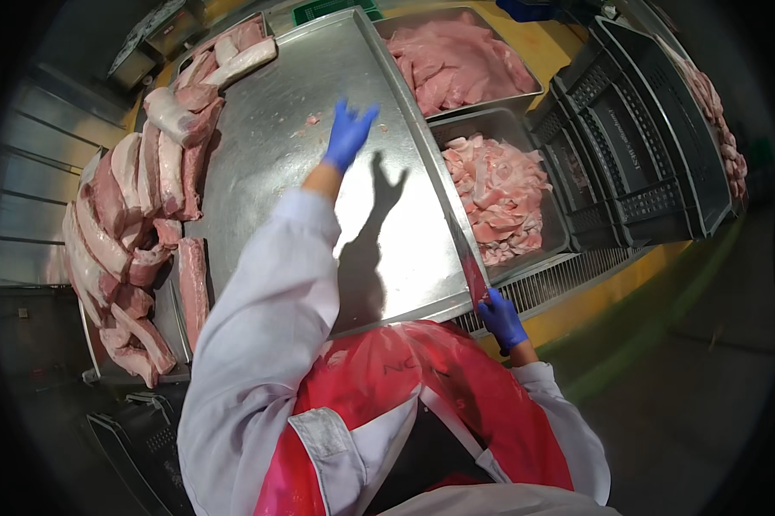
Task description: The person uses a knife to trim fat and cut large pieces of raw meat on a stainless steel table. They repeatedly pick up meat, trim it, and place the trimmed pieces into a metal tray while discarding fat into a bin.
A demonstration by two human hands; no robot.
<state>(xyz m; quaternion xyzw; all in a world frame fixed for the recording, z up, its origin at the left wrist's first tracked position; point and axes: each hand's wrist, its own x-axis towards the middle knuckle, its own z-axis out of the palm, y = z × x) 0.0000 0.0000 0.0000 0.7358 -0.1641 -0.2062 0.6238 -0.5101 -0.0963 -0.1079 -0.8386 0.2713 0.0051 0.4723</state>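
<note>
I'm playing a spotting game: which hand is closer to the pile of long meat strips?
Left. The left hand is over the metal tray, right of the long meat strips; the right hand is farther, by the tray's near right corner.

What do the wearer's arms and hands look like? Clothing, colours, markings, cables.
Left hand and right hand: close-fitting blue-violet gloves, five-fingered. Arms: loose, creased white sleeves, long, ending short of the gloves so some wrist shows. No markings or cables discernible on either arm.
</note>
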